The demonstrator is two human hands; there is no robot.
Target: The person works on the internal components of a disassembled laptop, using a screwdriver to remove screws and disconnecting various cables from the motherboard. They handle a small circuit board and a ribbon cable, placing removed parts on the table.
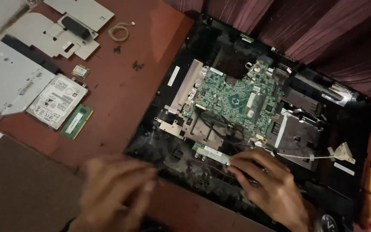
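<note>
An opened laptop base (pixel 181 60) lies on a reddish table, its green mainboard (pixel 237 96) exposed in the middle. My right hand (pixel 271 184) rests on the near edge of the base, fingertips pinching a small silver strip part (pixel 213 154) by the mainboard. My left hand (pixel 117 189) is blurred at the near left corner of the base, fingers curled; whether it holds anything cannot be told. A white flat ribbon cable (pixel 342 152) sticks out to the right of my right hand.
On the table to the left lie a hard drive (pixel 56 101), a green memory stick (pixel 77 121), a small wireless card (pixel 80 71), a silver optical drive (pixel 7 79), metal cover plates (pixel 48 32), loose screws (pixel 137 65) and a coiled wire (pixel 119 31). A screwdriver (pixel 368 197) lies far right.
</note>
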